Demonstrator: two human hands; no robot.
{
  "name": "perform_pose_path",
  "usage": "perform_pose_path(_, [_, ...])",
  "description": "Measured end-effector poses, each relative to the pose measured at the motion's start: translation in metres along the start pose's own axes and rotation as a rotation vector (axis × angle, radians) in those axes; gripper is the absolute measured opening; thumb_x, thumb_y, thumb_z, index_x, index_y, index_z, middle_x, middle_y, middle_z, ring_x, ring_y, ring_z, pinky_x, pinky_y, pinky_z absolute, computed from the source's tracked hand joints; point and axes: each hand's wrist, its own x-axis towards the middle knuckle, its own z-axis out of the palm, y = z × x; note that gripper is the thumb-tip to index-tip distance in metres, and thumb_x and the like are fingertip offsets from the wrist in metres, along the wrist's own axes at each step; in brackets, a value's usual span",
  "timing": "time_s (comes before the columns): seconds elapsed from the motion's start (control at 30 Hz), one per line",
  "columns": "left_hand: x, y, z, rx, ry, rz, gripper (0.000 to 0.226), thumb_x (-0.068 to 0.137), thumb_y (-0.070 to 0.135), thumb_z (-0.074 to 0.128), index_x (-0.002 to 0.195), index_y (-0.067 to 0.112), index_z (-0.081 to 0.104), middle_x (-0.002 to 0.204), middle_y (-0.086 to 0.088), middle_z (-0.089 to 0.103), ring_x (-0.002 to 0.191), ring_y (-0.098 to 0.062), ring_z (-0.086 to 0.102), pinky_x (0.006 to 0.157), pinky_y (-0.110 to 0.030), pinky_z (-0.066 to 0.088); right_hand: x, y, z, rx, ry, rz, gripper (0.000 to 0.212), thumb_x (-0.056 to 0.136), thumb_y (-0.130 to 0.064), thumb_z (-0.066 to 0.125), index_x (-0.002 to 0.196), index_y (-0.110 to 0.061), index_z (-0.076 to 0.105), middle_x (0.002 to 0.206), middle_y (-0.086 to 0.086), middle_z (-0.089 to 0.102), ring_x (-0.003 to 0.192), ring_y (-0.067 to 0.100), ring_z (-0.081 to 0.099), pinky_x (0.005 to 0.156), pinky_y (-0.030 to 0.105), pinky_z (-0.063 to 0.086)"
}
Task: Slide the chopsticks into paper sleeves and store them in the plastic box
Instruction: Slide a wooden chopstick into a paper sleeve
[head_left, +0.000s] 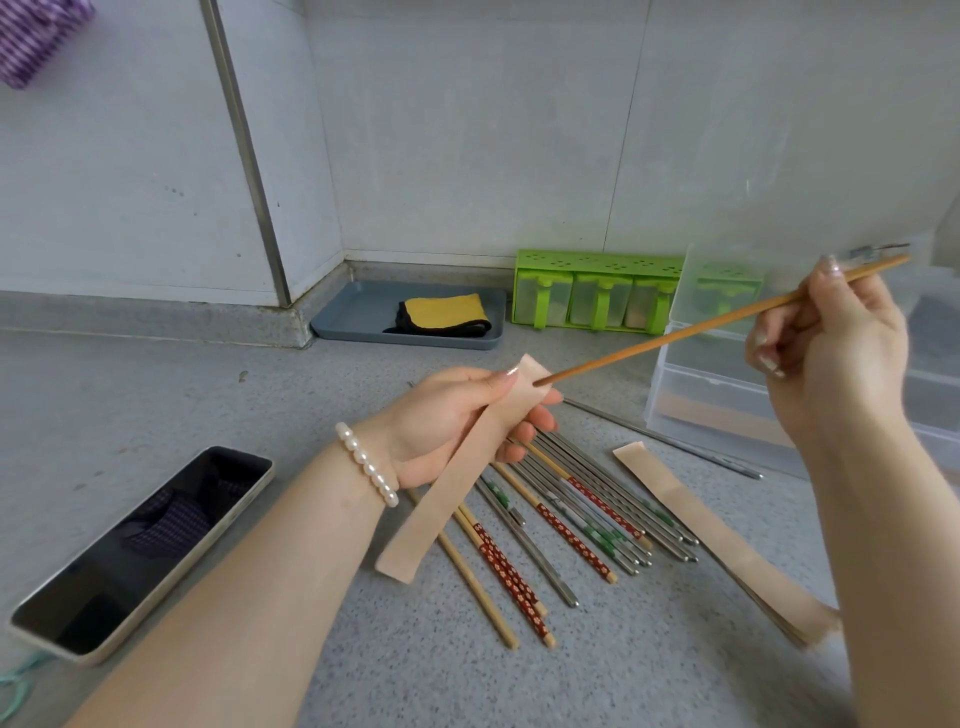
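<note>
My left hand (457, 415) grips a tan paper sleeve (447, 488) near its top, above the counter. My right hand (831, 343) pinches a wooden chopstick (675, 332) near its upper end. The chopstick's tip sits at the sleeve's open mouth. Below my left hand lies a pile of several chopsticks (561, 514), wooden, red-patterned and metal. A second paper sleeve (722, 535) lies flat to the right of the pile. The clear plastic box (717, 384) stands at the right with its lid raised, partly behind my right hand.
A phone (140, 551) lies face up at the left. A grey tray (358, 317) with a yellow cloth (441, 312) sits at the back by the wall corner. A green condiment rack (597, 291) stands behind the box. A single metal chopstick (670, 441) lies beside the box.
</note>
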Motion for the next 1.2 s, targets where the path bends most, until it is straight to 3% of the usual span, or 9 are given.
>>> perform_pose_path(0.13, [-0.001,0.002,0.002,-0.181,-0.054,0.009,0.039,0.087,0.019,0.044,0.117,-0.004,0.055,0.083,-0.006,0.062,0.070,-0.012,0.056,0.063,-0.023,0.053,0.000,-0.002,-0.002,0.069,0.000,0.004,0.028,0.101,-0.013,0.033,0.072,-0.015,0.036,0.036,0.003,0.041,0.030,0.017,0.029,0.041,0.014,0.021])
perform_pose_path(0.33, [0.000,-0.003,0.005,-0.269,-0.139,0.023,0.035,0.085,0.016,0.049,0.107,-0.005,0.065,0.092,-0.012,0.068,0.078,-0.018,0.067,0.079,-0.035,0.055,0.003,-0.008,-0.008,0.099,-0.041,-0.051,0.028,0.100,-0.015,0.033,0.073,-0.017,0.036,0.036,0.002,0.038,0.031,0.016,0.027,0.042,0.013,0.021])
perform_pose_path(0.67, [-0.001,-0.002,0.008,-0.271,-0.127,-0.013,0.033,0.086,0.018,0.048,0.101,-0.002,0.069,0.092,-0.012,0.068,0.073,-0.014,0.064,0.070,-0.030,0.057,0.002,-0.012,-0.010,0.060,-0.103,-0.103,0.027,0.100,-0.016,0.034,0.073,-0.017,0.035,0.036,0.000,0.037,0.029,0.015,0.027,0.043,0.015,0.020])
perform_pose_path(0.93, [-0.001,-0.002,0.009,-0.187,-0.091,-0.010,0.027,0.084,0.013,0.050,0.094,-0.001,0.070,0.090,-0.015,0.069,0.073,-0.016,0.066,0.071,-0.031,0.056,0.003,-0.011,-0.010,0.077,-0.065,-0.055,0.029,0.100,-0.015,0.035,0.071,-0.017,0.035,0.034,0.000,0.036,0.029,0.016,0.024,0.042,0.011,0.020])
perform_pose_path(1.2, [0.001,-0.004,0.010,0.064,0.024,0.005,0.025,0.086,0.012,0.049,0.099,-0.004,0.063,0.087,-0.014,0.072,0.072,-0.017,0.070,0.070,-0.029,0.057,-0.001,-0.012,-0.004,-0.008,-0.096,-0.079,0.025,0.099,-0.014,0.036,0.074,-0.017,0.039,0.034,0.000,0.038,0.027,0.014,0.030,0.040,0.014,0.019])
